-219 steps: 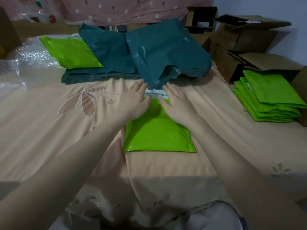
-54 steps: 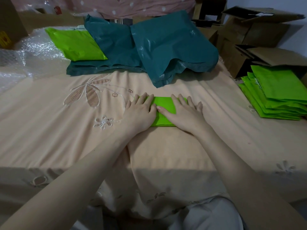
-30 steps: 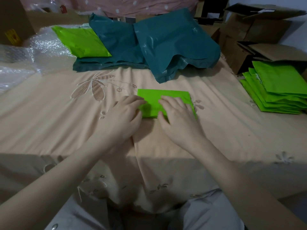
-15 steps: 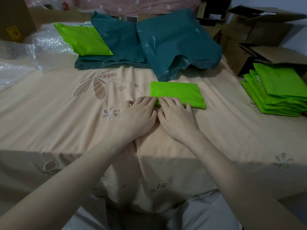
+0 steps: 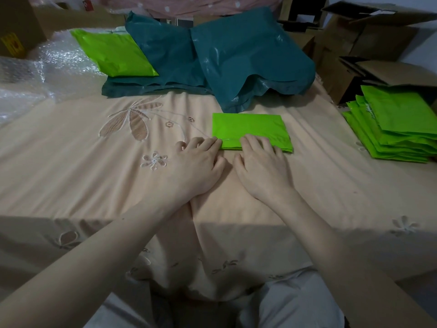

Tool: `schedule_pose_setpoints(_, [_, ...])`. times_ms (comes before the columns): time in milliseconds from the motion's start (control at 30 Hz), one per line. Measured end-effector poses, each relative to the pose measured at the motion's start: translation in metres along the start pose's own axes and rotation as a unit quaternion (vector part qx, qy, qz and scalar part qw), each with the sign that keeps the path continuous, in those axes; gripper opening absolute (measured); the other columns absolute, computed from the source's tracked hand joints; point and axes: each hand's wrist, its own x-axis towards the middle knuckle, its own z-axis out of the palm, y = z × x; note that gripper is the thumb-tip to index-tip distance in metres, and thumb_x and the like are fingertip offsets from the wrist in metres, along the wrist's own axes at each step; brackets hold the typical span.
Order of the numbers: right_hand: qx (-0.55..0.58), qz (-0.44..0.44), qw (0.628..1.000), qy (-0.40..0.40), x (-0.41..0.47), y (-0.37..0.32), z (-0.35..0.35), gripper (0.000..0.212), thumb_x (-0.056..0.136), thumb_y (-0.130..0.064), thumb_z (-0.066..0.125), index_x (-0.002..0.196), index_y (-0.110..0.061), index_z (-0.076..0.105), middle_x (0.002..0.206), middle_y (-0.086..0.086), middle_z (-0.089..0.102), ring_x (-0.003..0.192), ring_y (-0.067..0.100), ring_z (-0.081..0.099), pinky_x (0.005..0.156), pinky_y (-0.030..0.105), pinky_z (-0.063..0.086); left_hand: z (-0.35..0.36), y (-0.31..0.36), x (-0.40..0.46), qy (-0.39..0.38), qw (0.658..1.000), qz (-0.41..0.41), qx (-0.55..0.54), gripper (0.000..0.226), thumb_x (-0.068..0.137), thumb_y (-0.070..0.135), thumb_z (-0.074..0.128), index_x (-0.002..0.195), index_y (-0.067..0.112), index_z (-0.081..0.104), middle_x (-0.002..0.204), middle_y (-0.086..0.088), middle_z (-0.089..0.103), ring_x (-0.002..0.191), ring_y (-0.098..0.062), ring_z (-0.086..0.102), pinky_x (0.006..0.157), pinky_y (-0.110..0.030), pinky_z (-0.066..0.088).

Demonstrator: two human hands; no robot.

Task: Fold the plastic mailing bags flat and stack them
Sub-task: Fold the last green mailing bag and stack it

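A: Containers first. What is there at 1–2 o'clock?

B: Cardboard boxes [image 5: 369, 36], flaps open. Contents cannot be made out; interiors are dark. One more box [image 5: 14, 27] at 10 o'clock, only its side in view.

A: And the bags?

B: Folded green bag [image 5: 250, 127] lies flat on the peach bedsheet [image 5: 82, 166], just past centre at 12 o'clock. Green stack [image 5: 397, 129] at 3 o'clock, several folded bags, edges fanned, well apart from the single bag. Teal bags [image 5: 212, 60] piled at 12 o'clock further back, unfolded, the front one's edge near the folded bag's far edge; contact cannot be told. One more green bag [image 5: 113, 52] at 11 o'clock, resting partly on the teal pile and partly on bubble wrap [image 5: 35, 74] at 10 o'clock.

A: Hands?

B: Left hand [image 5: 196, 166]: palm down on the sheet, fingers straight and together, tips touching the bag's near left corner. Gripping nothing. Right hand [image 5: 260, 166]: palm down, fingers slightly spread, fingertips lying on the bag's near edge, thumb on the sheet. Flat contact only, no pinch visible.

A: Hands relative to each other?

B: Side by side, a narrow gap between the thumbs, both at 6 o'clock of the bag.
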Motion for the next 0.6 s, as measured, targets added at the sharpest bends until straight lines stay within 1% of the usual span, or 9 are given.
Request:
schedule_pose_setpoints(67, [-0.002,0.015,1.000,0.002,-0.001,0.010,0.000,0.063,0.085,-0.040,0.013,0.125,-0.010,0.051,0.133,0.002,0.051,0.122,0.023,0.044,0.093,0.043,0.038,0.001,0.000,0.000,0.004,1.000,0.000,0.000,0.082,0.074,0.050,-0.004,0.138,0.025,0.041,0.145,0.011,0.042,0.131,-0.014,0.038,0.101,-0.041,0.028])
schedule_pose_setpoints(133, [-0.008,0.023,1.000,-0.006,-0.003,0.023,-0.002,0.064,0.084,-0.041,0.012,0.127,-0.010,0.049,0.135,0.002,0.049,0.124,0.024,0.042,0.095,0.043,0.037,0.002,-0.001,0.001,0.007,1.000,0.000,-0.001,0.080,0.075,0.050,-0.002,0.138,0.026,0.041,0.145,0.011,0.042,0.131,-0.014,0.039,0.101,-0.041,0.028])
schedule_pose_setpoints(233, [-0.012,0.028,0.999,-0.010,-0.006,0.036,-0.003,0.061,0.086,-0.040,0.017,0.132,-0.012,0.046,0.139,0.000,0.046,0.128,0.022,0.039,0.097,0.042,0.036,0.003,-0.001,0.001,0.011,1.000,0.000,0.001,0.078,0.076,0.050,-0.001,0.138,0.026,0.042,0.144,0.012,0.042,0.131,-0.014,0.039,0.101,-0.041,0.029])
schedule_pose_setpoints(333, [-0.001,0.042,0.999,-0.024,-0.008,0.042,-0.002,0.054,0.092,-0.037,0.026,0.133,-0.008,0.043,0.141,0.005,0.043,0.130,0.023,0.037,0.099,0.041,0.035,0.004,-0.001,0.001,0.013,1.000,0.000,-0.002,0.079,0.076,0.050,-0.001,0.138,0.027,0.041,0.145,0.012,0.042,0.131,-0.014,0.039,0.100,-0.040,0.029])
schedule_pose_setpoints(400, [0.010,0.058,0.998,-0.028,-0.008,0.045,-0.002,0.055,0.092,-0.037,0.026,0.135,-0.006,0.041,0.144,0.007,0.040,0.131,0.024,0.035,0.102,0.041,0.034,0.004,-0.001,0.001,0.015,1.000,-0.001,0.000,0.080,0.075,0.050,-0.002,0.139,0.027,0.040,0.145,0.013,0.040,0.131,-0.013,0.038,0.101,-0.040,0.028])
schedule_pose_setpoints(500, [0.020,0.080,0.996,-0.026,-0.009,0.049,0.001,0.050,0.094,-0.034,0.033,0.131,-0.001,0.042,0.138,0.013,0.042,0.126,0.029,0.036,0.103,0.043,0.033,0.005,-0.001,0.000,0.019,1.000,-0.011,-0.006,0.075,0.077,0.051,0.001,0.138,0.030,0.040,0.146,0.015,0.039,0.132,-0.011,0.038,0.101,-0.039,0.027])
schedule_pose_setpoints(600, [0.025,0.102,0.994,-0.018,-0.008,0.050,0.004,0.044,0.093,-0.034,0.037,0.119,0.001,0.048,0.125,0.018,0.048,0.116,0.034,0.041,0.099,0.044,0.032,0.007,0.001,0.001,0.009,0.999,-0.022,-0.025,0.060,0.087,0.048,0.014,0.139,0.031,0.039,0.147,0.016,0.036,0.134,-0.010,0.035,0.104,-0.039,0.025])
